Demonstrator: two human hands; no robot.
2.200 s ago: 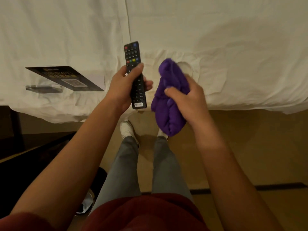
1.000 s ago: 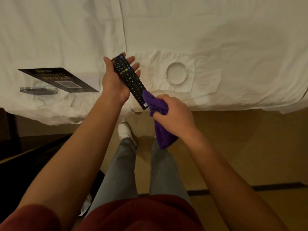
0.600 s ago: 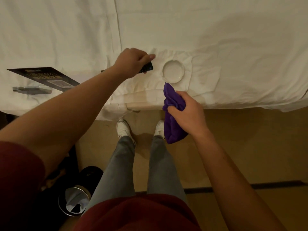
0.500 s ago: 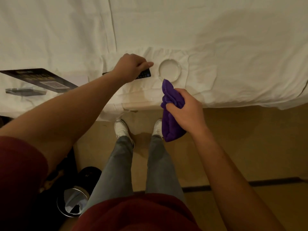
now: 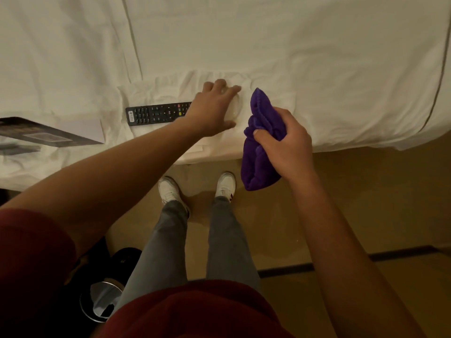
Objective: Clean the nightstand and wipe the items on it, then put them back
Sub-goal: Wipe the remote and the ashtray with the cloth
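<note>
A black remote lies flat on the white bed sheet, its right end hidden under my left wrist. My left hand lies over a round clear glass dish on the sheet. The fingers curve over the dish's far rim and the thumb sits at its near rim. Only the right edge of the dish shows. Just to the right, my right hand grips a bunched purple cloth above the bed's edge.
A black printed card and a clear acrylic stand lie on the sheet at the far left. A small bin with a liner stands on the floor at the lower left. My feet are at the bed's edge.
My left hand laid the remote on the bed, let it go and moved right onto the round dish. My right hand kept hold of the purple cloth.
</note>
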